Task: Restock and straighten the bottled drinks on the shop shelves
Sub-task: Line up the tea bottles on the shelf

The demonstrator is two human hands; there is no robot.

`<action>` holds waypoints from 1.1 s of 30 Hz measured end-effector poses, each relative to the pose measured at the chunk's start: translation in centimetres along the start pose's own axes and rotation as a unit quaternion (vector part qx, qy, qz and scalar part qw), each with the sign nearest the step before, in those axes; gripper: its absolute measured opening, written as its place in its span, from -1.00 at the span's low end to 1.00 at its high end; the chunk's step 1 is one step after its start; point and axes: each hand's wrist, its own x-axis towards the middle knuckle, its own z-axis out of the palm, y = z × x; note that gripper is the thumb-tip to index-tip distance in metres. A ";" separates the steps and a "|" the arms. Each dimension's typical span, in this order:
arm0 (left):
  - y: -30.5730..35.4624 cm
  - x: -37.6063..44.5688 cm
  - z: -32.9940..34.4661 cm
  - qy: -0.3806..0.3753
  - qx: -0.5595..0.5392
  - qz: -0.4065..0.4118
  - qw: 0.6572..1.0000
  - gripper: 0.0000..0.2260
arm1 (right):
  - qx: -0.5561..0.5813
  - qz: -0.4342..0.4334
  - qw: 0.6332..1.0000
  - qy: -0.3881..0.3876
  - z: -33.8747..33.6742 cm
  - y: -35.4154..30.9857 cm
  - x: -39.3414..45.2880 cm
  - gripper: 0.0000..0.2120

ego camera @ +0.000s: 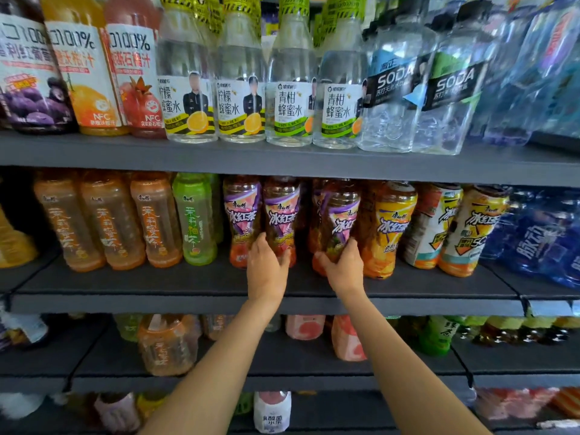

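Observation:
On the middle shelf [188, 284] stand three iced-tea bottles with purple and pink labels. My left hand [266, 265] wraps round the base of the middle one [281, 211], right beside the left one [241, 211]. My right hand [342, 266] grips the lower part of the right bottle [340, 215], which leans slightly to the right. A gap separates the two bottles I hold. Both forearms reach up from the bottom of the view.
Yellow-label iced teas [389, 227] stand right of my right hand, orange and green tea bottles [157, 221] to the left. Blue bottles [539, 240] fill the far right. The shelf above holds juice, honey water [292, 98] and soda water. Lower shelves carry more drinks.

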 end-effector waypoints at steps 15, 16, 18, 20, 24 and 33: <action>1.1 0.6 1.5 0.067 0.028 -0.061 0.995 -0.55 | -0.004 -0.001 0.999 -0.034 1.8 -1.2 0.5 -0.51; 1.0 0.6 1.6 0.070 0.027 -0.060 0.995 -0.55 | -0.014 -0.001 1.000 -0.027 1.9 -1.2 0.4 -0.51; 0.9 0.6 1.7 0.071 0.027 -0.055 0.996 -0.56 | -0.031 -0.003 0.999 -0.014 2.2 -1.2 0.2 -0.51; 0.7 0.8 1.7 0.071 0.029 -0.049 0.996 -0.56 | -0.041 -0.002 0.999 -0.004 2.3 -1.3 0.0 -0.51; 0.4 0.9 1.6 0.068 0.023 -0.046 0.996 -0.57 | -0.061 0.004 0.998 -0.007 2.1 -1.5 -0.1 -0.50; -0.2 1.4 1.2 0.050 0.019 -0.026 0.998 -0.55 | -0.091 0.020 0.996 -0.002 1.8 -2.2 0.2 -0.48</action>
